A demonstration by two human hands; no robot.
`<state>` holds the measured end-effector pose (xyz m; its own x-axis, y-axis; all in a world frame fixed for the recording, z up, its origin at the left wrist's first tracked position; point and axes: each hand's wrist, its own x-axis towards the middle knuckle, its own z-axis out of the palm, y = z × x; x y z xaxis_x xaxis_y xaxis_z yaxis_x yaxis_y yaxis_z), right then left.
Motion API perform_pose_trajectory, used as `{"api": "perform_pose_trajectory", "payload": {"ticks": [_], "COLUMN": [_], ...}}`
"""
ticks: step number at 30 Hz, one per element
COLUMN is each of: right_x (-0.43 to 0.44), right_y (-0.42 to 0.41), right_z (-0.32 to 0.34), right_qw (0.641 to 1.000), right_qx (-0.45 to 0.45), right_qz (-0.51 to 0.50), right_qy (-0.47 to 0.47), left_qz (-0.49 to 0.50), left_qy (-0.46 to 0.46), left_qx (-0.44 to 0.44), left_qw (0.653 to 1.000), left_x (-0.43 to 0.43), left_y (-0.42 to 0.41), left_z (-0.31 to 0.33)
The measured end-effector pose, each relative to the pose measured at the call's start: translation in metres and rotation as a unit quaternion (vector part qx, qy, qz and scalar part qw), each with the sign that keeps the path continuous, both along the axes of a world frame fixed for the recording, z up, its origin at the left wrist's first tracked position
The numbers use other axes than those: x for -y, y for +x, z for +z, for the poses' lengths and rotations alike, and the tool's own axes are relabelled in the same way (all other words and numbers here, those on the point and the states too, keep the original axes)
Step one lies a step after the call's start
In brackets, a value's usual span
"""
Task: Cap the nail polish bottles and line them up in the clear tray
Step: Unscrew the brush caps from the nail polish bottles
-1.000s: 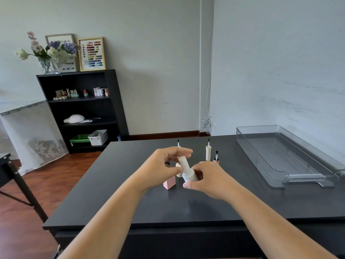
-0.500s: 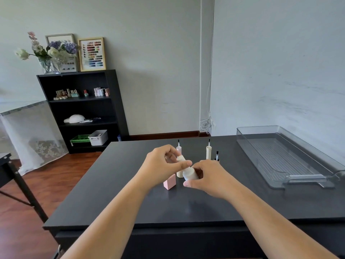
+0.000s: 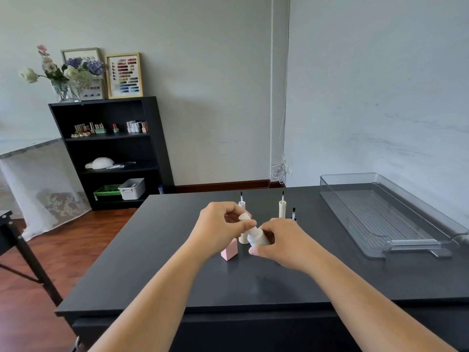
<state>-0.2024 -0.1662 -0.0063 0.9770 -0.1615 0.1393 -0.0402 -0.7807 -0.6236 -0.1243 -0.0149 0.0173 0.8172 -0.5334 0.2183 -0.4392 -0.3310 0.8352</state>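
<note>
Two bare hands meet above a black table (image 3: pixel 157 262), working a white bottle (image 3: pixel 257 237) between them. The right hand (image 3: pixel 284 240) wraps the bottle's body, thumb underneath and fingers curled over the far side, holding it tilted with its neck toward the left. The left hand (image 3: pixel 218 227) pinches the white cap (image 3: pixel 245 217) at the top of that neck between thumb and fingertips; whether the cap is fully seated cannot be told.

Just below the left hand a pink bottle (image 3: pixel 229 251) stands on the table, and a cream bottle (image 3: pixel 243 238) is partly hidden behind the hands. Farther back, three caps stand upside down with their brushes pointing up: a white one (image 3: pixel 241 203) beside the left hand's knuckles, a taller cream one (image 3: pixel 282 208) to its right, and a third (image 3: pixel 294 214) of which only the dark brush and stem show above the right hand.

The clear tray (image 3: pixel 431 219) lies at the table's right side, well apart from the hands, near the wall (its ribbed floor holds no bottles).

Across the room a black shelf (image 3: pixel 154 138) stands against the wall, carrying small bottles, a green basket and a white bin, with a vase of flowers (image 3: pixel 63 77) and a framed colour chart (image 3: pixel 124 75) on top.
</note>
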Motion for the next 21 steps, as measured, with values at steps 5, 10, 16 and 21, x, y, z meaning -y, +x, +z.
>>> {"api": "perform_pose_trajectory", "payload": {"ticks": [5, 10, 16, 21], "right_x": [0.0029, -0.0007, 0.0029, 0.0005], "right_y": [-0.0022, -0.0018, -0.0036, -0.0026], "right_z": [0.0008, 0.0017, 0.0020, 0.0020], "right_qw": [1.000, 1.000, 1.000, 1.000], "right_qx": [-0.006, 0.008, -0.003, 0.007], "right_qz": [0.006, 0.002, 0.008, 0.007], "right_qy": [-0.003, -0.007, -0.004, -0.014], "left_qz": [-0.106, 0.013, -0.080, 0.003], "left_qy": [0.001, -0.006, 0.026, -0.017], "left_qx": [-0.056, -0.005, -0.025, -0.014], "left_qw": [0.993, 1.000, 0.996, 1.000], "left_x": [-0.0091, 0.0004, -0.0082, 0.0004], "left_y": [0.0034, -0.0017, 0.0004, -0.0025], "left_z": [0.0050, 0.0021, 0.0094, 0.0075]}}
